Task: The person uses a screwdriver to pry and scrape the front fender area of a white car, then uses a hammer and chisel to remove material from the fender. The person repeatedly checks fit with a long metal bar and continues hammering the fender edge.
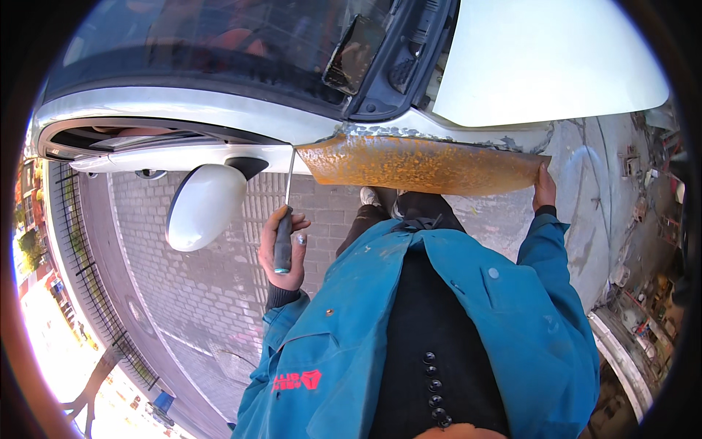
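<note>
My left hand (284, 252) is wrapped round the dark handle of a screwdriver (284, 234). Its thin metal shaft points up to the seam between the white car door (197, 156) and a rusty, orange-brown curved fender panel (420, 162). Whether the tip sits inside the seam or only touches it, I cannot tell. At the panel's far right end, my right hand (543, 186) grips its edge, with the fingers partly hidden. Along its upper edge, the panel lies against the car body, where the white paint is chipped and flaking.
A white side mirror (208, 205) juts out left of my left hand. Above are the windshield (219, 51) and the white hood (548, 58). Grey paving bricks (190, 271) cover the ground at left, concrete at right. Assorted clutter (647, 314) lines the far right.
</note>
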`<action>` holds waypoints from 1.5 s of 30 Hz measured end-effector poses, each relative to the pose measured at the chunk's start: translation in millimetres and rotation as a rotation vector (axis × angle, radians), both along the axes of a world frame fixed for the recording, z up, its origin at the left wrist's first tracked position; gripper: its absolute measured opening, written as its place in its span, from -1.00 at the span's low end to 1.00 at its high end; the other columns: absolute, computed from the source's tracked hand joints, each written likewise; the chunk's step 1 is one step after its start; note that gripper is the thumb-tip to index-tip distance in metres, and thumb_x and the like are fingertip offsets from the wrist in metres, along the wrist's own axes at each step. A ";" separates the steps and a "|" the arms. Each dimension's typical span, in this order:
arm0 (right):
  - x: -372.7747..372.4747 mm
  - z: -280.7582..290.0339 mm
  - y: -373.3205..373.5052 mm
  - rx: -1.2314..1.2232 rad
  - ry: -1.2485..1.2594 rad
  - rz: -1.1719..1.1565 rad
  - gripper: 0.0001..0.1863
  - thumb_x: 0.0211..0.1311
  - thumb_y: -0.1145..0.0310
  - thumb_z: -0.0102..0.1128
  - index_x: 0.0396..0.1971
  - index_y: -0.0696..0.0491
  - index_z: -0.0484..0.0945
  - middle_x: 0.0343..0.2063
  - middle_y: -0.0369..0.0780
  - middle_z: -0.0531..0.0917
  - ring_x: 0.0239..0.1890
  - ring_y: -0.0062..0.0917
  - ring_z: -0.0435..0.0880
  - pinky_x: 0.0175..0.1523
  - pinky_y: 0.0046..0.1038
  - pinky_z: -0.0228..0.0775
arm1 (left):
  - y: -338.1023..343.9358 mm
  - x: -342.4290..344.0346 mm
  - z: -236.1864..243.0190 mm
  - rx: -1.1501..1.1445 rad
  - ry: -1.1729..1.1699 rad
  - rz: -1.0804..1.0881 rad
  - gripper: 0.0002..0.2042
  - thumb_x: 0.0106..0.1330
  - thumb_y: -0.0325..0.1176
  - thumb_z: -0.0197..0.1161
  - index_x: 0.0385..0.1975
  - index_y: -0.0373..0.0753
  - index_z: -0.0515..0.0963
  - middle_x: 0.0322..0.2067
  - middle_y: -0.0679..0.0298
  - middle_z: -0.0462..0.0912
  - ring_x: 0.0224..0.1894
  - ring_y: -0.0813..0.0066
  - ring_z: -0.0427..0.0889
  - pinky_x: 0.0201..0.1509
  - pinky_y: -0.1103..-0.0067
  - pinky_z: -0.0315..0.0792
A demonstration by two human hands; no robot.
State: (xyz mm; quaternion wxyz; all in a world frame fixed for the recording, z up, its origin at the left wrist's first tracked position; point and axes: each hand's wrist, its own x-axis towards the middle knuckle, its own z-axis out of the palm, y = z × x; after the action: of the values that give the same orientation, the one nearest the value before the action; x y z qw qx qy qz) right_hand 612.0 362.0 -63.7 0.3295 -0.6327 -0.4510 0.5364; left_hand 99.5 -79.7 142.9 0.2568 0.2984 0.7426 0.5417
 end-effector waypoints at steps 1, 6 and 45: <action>0.7 -1.0 0.9 -0.004 -0.018 0.010 -0.19 0.47 -0.21 0.22 0.24 0.34 0.54 0.19 -0.09 0.63 0.24 -0.41 0.52 0.44 -0.34 0.20 | 0.7 0.7 0.0 -0.005 0.007 0.000 -0.49 0.47 -0.39 0.21 0.36 -0.46 0.35 0.02 -0.04 0.71 0.05 0.20 0.76 0.24 0.36 0.55; 1.1 -0.5 2.8 -0.010 -0.041 0.020 -0.15 0.47 -0.24 0.19 0.27 0.34 0.51 0.24 -0.09 0.60 0.29 -0.39 0.49 0.48 -0.32 0.16 | 3.6 1.0 -0.6 -0.020 0.045 -0.003 -0.50 0.39 -0.48 0.26 0.33 -0.43 0.40 -0.03 -0.01 0.73 0.02 0.24 0.78 0.19 0.39 0.58; -36.8 34.1 -7.2 0.036 0.092 -0.043 -0.36 0.39 -0.19 0.35 -0.11 0.23 0.65 -0.16 -0.23 0.70 -0.10 -0.57 0.58 0.08 -0.47 0.39 | 20.8 25.3 0.6 0.016 0.049 0.128 -0.51 0.54 -0.39 0.14 0.39 -0.48 0.33 0.01 -0.13 0.70 0.02 0.16 0.74 0.23 0.31 0.58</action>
State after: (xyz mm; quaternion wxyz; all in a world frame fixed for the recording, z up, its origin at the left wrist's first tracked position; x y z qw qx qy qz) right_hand 575.2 354.8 -29.6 0.3728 -0.6108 -0.4314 0.5494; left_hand 124.8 -59.0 143.5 0.2009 0.2656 0.7618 0.5556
